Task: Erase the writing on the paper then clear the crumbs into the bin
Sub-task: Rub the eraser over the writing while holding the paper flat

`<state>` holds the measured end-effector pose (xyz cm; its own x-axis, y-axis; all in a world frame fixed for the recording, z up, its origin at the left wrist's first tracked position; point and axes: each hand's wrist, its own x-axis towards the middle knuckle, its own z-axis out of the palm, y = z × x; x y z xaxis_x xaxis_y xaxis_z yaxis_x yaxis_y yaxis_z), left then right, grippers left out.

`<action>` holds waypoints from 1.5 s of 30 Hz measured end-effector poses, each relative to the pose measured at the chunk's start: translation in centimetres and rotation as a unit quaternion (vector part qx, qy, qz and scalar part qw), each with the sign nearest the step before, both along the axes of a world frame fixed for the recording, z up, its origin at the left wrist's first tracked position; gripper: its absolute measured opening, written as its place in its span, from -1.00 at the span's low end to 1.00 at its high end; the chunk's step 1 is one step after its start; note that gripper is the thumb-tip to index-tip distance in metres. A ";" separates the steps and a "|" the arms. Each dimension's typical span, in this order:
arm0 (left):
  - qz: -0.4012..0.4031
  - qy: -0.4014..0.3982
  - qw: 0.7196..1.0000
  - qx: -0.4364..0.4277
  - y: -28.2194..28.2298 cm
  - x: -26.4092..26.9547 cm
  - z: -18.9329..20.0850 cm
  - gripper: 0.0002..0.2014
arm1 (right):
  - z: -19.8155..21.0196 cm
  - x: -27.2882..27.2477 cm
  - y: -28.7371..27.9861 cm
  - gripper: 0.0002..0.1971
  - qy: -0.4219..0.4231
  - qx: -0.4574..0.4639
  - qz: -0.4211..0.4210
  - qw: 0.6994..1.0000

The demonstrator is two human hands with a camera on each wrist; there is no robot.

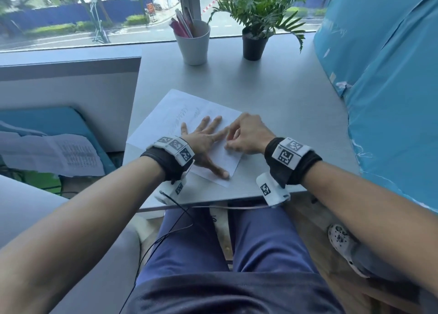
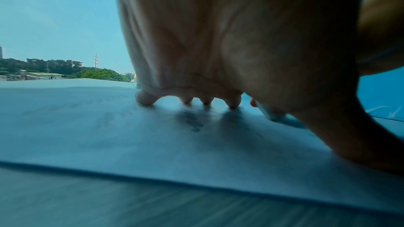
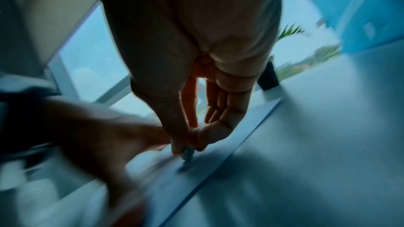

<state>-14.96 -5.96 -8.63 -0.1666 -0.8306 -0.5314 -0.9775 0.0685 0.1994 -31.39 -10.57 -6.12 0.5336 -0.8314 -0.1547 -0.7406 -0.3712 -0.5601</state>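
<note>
A white sheet of paper (image 1: 166, 114) with faint pencil writing lies at an angle on the grey table (image 1: 284, 105). My left hand (image 1: 203, 136) lies flat on the sheet with fingers spread, pressing it down. My right hand (image 1: 244, 136) pinches a small pale eraser (image 3: 187, 155) between thumb and fingertips, its end on the paper beside my left fingers. In the left wrist view my left hand (image 2: 196, 96) shows its fingertips on the paper (image 2: 109, 127), with smudged dark marks (image 2: 192, 120) near them and the eraser (image 2: 271, 113) to their right. No bin is in view.
A white cup of pens (image 1: 193, 44) and a potted plant (image 1: 254, 27) stand at the table's far edge by the window. A blue plastic-wrapped object (image 1: 391, 88) borders the table on the right. Printed paper (image 1: 59, 155) lies on a blue seat at left.
</note>
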 end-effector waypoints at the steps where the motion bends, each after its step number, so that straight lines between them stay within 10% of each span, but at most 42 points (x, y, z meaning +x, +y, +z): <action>1: 0.000 0.003 1.000 0.004 0.0 -0.1 0.2 0.45 | 0.0 0.3 1.2 -0.94 0.001 0.010 0.041 0.999; 7: 0.003 0.002 1.000 0.007 0.1 -0.1 0.1 0.51 | 0.8 -0.8 -2.0 -0.91 -0.015 -0.017 -0.040 0.999; 12: 0.002 0.001 1.000 0.013 0.1 -0.3 0.3 0.51 | 0.3 -0.2 2.1 -0.96 0.004 0.021 0.089 0.996; 17: 0.008 -0.004 1.000 0.017 0.0 -0.4 0.4 0.52 | 0.4 -1.3 -1.8 -0.90 -0.014 -0.023 -0.040 0.999; 21: 0.005 -0.007 1.000 0.013 -0.1 -0.4 0.2 0.54 | 0.6 -0.8 2.2 -0.92 0.015 0.017 0.091 0.996; 26: 0.002 -0.012 1.000 0.015 -0.1 -0.5 0.3 0.52 | 0.8 -1.8 -2.7 -0.86 -0.016 -0.001 -0.070 0.997; 31: -0.004 -0.021 0.999 0.024 -0.1 -0.4 0.5 0.53 | 0.7 -1.1 1.6 -0.92 0.023 0.036 0.078 0.996; 36: -0.007 -0.020 0.999 0.034 0.0 -0.7 1.3 0.44 | 0.4 -1.6 -3.0 -0.91 -0.008 -0.008 -0.074 0.997; 41: -0.010 -0.032 0.999 0.037 -0.1 -0.8 1.0 0.52 | 0.1 -1.0 1.4 -0.93 0.022 0.022 0.059 0.998; 45: -0.011 -0.029 0.999 0.035 0.0 -0.8 1.1 0.50 | 0.5 -1.7 -2.3 -0.91 -0.005 -0.002 -0.060 0.998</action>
